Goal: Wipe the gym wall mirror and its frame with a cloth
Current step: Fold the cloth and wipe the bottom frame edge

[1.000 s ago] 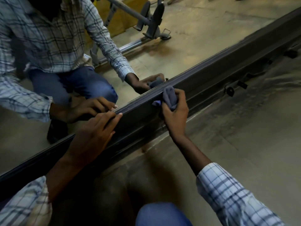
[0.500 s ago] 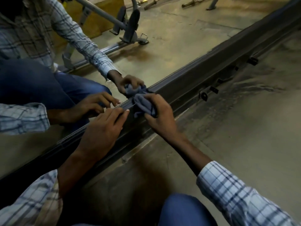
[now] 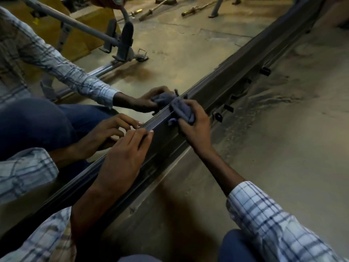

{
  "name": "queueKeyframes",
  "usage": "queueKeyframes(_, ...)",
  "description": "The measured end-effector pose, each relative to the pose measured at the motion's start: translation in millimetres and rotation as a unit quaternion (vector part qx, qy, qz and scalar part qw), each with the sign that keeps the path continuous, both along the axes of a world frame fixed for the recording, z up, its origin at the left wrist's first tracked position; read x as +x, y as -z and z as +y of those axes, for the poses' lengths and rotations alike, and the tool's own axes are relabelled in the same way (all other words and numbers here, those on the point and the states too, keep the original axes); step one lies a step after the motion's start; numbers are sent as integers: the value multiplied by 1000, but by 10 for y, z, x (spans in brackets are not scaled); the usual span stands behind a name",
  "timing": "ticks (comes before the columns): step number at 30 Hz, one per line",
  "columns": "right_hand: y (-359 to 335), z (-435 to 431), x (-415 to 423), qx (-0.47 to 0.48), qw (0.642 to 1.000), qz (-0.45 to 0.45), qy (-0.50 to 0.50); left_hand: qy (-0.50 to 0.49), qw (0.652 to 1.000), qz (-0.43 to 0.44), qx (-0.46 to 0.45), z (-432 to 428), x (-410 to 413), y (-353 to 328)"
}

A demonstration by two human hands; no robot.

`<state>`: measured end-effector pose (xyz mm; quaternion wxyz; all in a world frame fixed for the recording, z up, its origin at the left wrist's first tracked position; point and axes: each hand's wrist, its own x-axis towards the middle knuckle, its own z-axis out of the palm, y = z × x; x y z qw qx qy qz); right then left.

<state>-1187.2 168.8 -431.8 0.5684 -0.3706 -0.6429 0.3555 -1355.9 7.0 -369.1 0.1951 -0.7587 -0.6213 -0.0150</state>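
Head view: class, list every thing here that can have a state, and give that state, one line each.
cloth: bunched, pressed on the top edge of the frame.
right hand: grips the cloth.
left hand: fingers straight, resting on the frame, holding nothing.
frame: both hands on it.
mirror: reflecting both hands and the cloth.
floor: dusty, streaked beside the frame.

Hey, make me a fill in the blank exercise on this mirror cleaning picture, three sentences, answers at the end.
The right hand grips a bunched grey ____.
The left hand rests straight fingers on the dark ____ edging the mirror.
Reflected barbells lie on the ____.
Missing words: cloth; frame; floor.
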Motion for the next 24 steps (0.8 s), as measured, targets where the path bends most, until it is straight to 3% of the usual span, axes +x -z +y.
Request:
queueKeyframes(2,9,75,-15,-35,998,27,38,5,1000,5,-2,131,68,-16)
queueKeyframes(6,48,-3,43,60,996,-65,-14,16,1000,-2,1,388,175,-2)
queueKeyframes(11,-27,527,289,-31,996,-41,76,10,1000,-23,7,584,315,78)
queueKeyframes(18,-271,707,562,54,979,-193,21,-27,995,-94,17,668,329,231)
queueKeyframes(24,-452,1087,551,32,984,-161,67,-47,988,-145,21,781,560,182)
